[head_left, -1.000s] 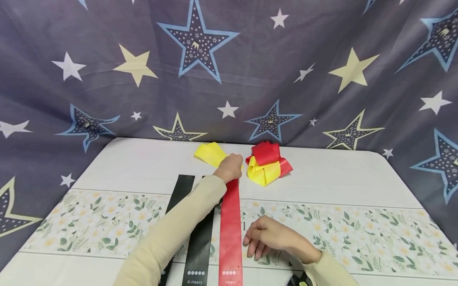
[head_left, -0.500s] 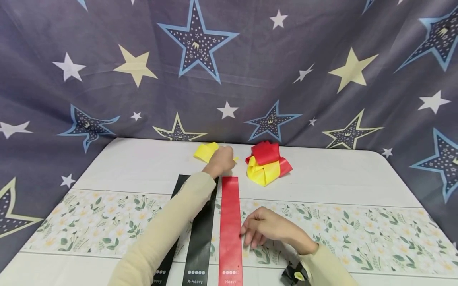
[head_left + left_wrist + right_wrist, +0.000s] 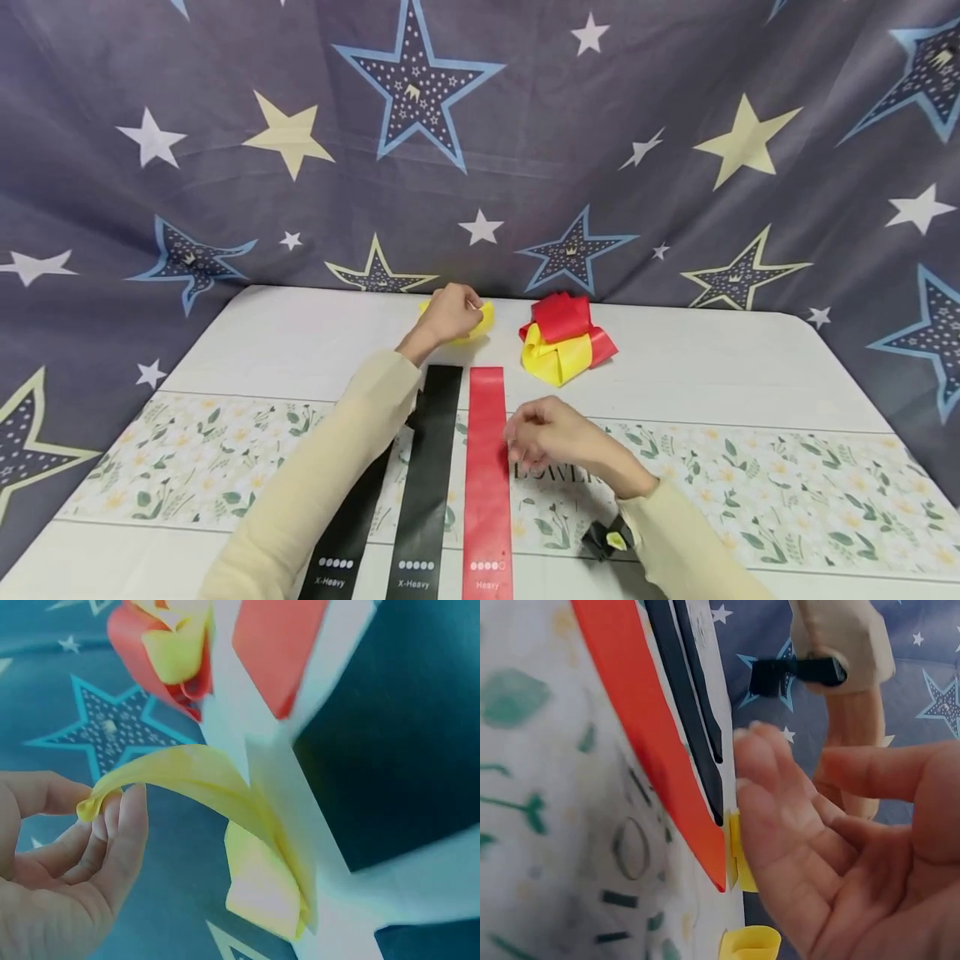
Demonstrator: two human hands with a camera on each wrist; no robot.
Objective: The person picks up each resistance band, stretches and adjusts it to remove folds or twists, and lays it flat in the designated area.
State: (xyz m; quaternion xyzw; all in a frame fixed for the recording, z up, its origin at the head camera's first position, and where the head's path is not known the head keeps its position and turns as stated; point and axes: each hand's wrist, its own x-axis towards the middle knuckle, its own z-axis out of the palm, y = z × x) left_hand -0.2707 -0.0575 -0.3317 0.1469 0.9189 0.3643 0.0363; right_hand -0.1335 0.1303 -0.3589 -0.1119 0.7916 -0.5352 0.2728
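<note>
My left hand (image 3: 450, 312) is at the far side of the table, where it pinches one end of a yellow resistance band (image 3: 195, 765) between thumb and fingers. The band arches up from the tabletop, its rest lying loosely folded. Nearer lie a flat red resistance band (image 3: 487, 492) marked Heavy and a black resistance band (image 3: 426, 467) marked X-Heavy. A second black X-Heavy band (image 3: 337, 542) is partly hidden under my left sleeve. My right hand (image 3: 551, 433) hovers by the red band's right edge with relaxed fingers and holds nothing.
A crumpled bundle of red and yellow bands (image 3: 562, 337) sits at the back of the table, right of my left hand. The white table (image 3: 712, 358) carries a floral strip. A dark star-patterned curtain (image 3: 525, 150) hangs right behind it.
My left hand has left the far end of the red band, moved left and back, and taken hold of the yellow band's end. My right hand has moved slightly forward.
</note>
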